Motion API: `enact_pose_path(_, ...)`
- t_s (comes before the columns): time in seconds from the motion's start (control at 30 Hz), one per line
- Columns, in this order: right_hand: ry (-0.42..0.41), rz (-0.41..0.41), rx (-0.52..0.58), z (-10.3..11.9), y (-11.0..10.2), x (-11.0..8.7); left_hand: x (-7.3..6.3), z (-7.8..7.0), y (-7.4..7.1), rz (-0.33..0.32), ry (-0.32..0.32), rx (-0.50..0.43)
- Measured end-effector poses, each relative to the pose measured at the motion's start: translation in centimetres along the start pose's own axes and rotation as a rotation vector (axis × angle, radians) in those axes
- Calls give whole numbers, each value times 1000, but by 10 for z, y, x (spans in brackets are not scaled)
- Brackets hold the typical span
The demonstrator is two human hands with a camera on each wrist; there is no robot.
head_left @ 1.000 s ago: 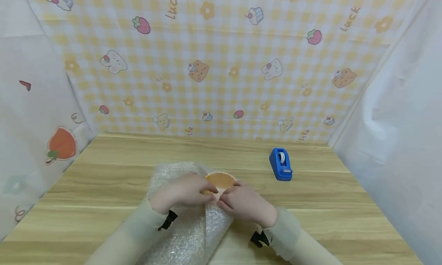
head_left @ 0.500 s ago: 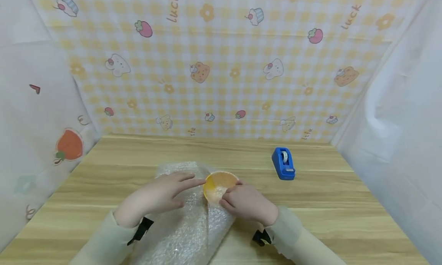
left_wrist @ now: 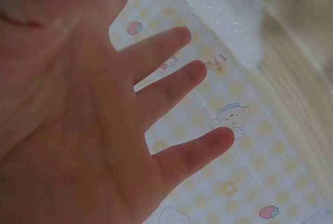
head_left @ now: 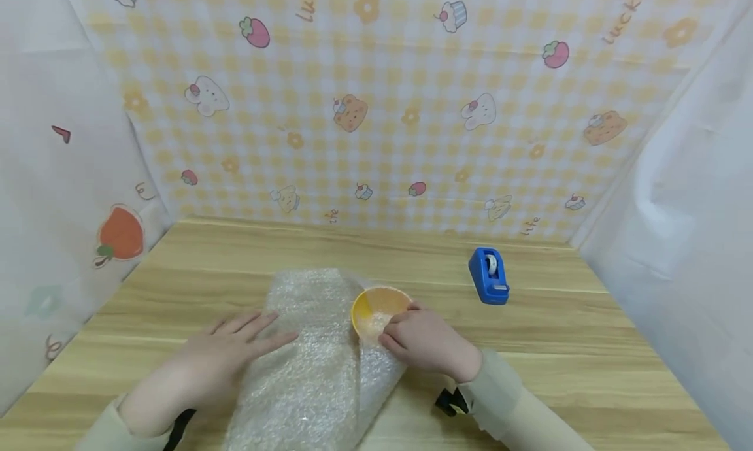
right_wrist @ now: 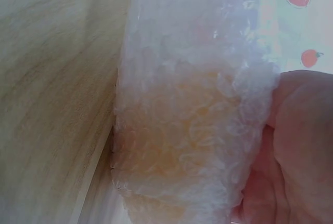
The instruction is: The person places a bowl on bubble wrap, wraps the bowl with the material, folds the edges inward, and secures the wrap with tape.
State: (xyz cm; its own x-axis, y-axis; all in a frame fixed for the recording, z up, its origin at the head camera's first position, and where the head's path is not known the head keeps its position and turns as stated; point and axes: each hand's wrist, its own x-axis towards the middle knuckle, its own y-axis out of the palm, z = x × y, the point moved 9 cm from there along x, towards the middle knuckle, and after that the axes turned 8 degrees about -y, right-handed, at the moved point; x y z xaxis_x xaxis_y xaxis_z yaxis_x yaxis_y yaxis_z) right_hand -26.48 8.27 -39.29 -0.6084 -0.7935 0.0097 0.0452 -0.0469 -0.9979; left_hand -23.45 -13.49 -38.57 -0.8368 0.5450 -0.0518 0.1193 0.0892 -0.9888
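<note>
The right hand (head_left: 432, 342) grips a yellow bowl (head_left: 365, 309) partly covered in bubble wrap (head_left: 308, 366); the left hand (head_left: 212, 359) is spread wide by the wrap's left edge.

Blue tape dispenser (head_left: 489, 276) on wood-grain tabletop (head_left: 565, 353); yellow-checked backdrop (head_left: 412, 150) behind, strawberry-printed white cloth (head_left: 70, 202) at left, white sheet (head_left: 700, 235) at right.
</note>
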Motion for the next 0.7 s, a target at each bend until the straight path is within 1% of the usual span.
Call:
enact_pose_path(0.07,0,-6,-2,0,-1,-1,-7,-1,8,61,-2,-12)
enact_pose_path(0.17,-4,-12,0,0,-1,-1,-13,-5,18,141,13,-20)
enact_pose_path(0.23,-3,-10,1,0,0,0,-16,-11,22,157,34,-15)
enact_pose_path(0.3,0,-3,0,0,1,0,-17,-15,25,169,40,-26)
enact_pose_path(0.37,7,1,1,-2,3,-2,-16,-19,28,183,47,-43)
enact_pose_path(0.47,7,2,5,-2,3,-3,-14,-25,30,182,70,-68)
enact_pose_path(0.53,0,2,4,-1,4,-3,-12,-29,27,146,99,-62)
enact_pose_path(0.63,-9,1,-4,0,3,-3,-9,-34,22,94,143,-78)
enact_pose_path(0.7,-13,0,-13,1,2,-3,-9,-35,19,79,162,-96)
